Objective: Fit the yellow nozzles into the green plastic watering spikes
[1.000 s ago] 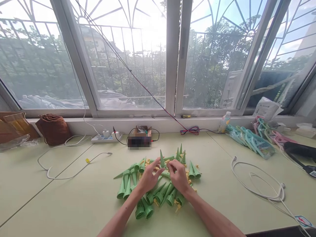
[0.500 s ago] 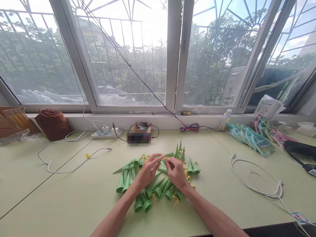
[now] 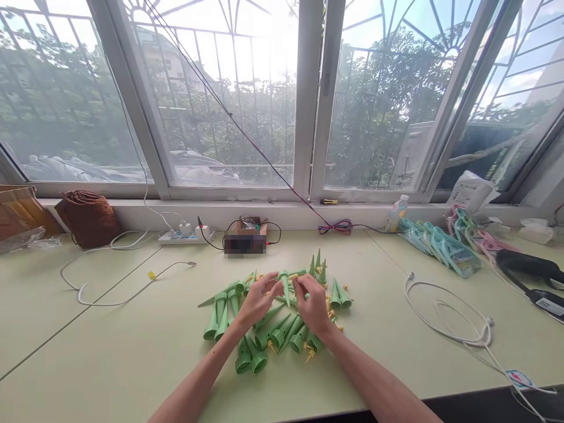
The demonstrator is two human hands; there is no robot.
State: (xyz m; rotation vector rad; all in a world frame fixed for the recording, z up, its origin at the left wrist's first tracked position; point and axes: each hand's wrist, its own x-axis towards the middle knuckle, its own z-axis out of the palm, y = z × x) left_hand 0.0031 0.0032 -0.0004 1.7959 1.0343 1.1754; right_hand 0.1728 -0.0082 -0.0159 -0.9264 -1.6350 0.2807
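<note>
My left hand is closed on a green plastic watering spike, gripping it near its wide cap end with the tip pointing down. Pinched in the fingers of my right hand is a small yellow valve, right beside the held spike's upper side; whether the two touch I cannot tell. Under and around both hands lies a pile of similar green spikes, their hollow caps facing various ways. Several loose yellow valves are scattered among them. A few spikes stand upright on their caps behind my right hand.
At the back are a power strip, a small box and a bottle. A brown drawstring bag sits left. Teal packaged items and a coiled white cable lie on the right; another cable lies left.
The green spike now shows upright between my hands, cap up and tip down. My left fingers have drawn back leftward from over my right hand. The view has shifted slightly.
</note>
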